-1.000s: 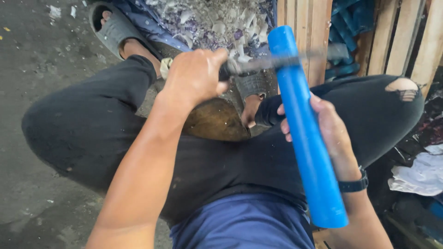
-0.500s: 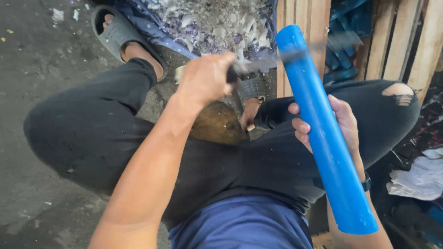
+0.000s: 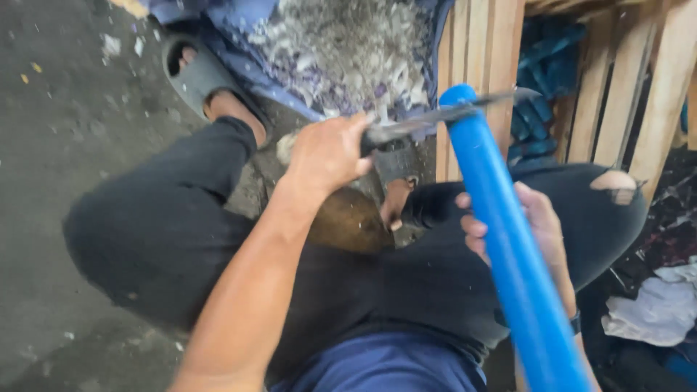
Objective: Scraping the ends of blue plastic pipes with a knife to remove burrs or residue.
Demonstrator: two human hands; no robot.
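Note:
My left hand (image 3: 327, 154) grips the dark handle of a knife (image 3: 443, 115). Its long blade lies across the upper end of a blue plastic pipe (image 3: 508, 247). My right hand (image 3: 534, 225) holds that pipe around its middle, tilted so the far end points away from me and the near end comes toward my body. I sit with bent legs in black trousers, the right knee torn. A brown rounded wooden block (image 3: 348, 221) shows between my legs under the left wrist.
A pile of pale shavings (image 3: 341, 51) lies on blue cloth ahead. My foot in a grey sandal (image 3: 200, 80) rests on the grey concrete floor (image 3: 65, 145). Wooden slats (image 3: 494, 43) stand upright at the back right. Crumpled white cloth (image 3: 661, 308) lies at the right.
The knife blade has shifted along the pipe's top end, and the pipe has tilted slightly. Both hands keep their grips.

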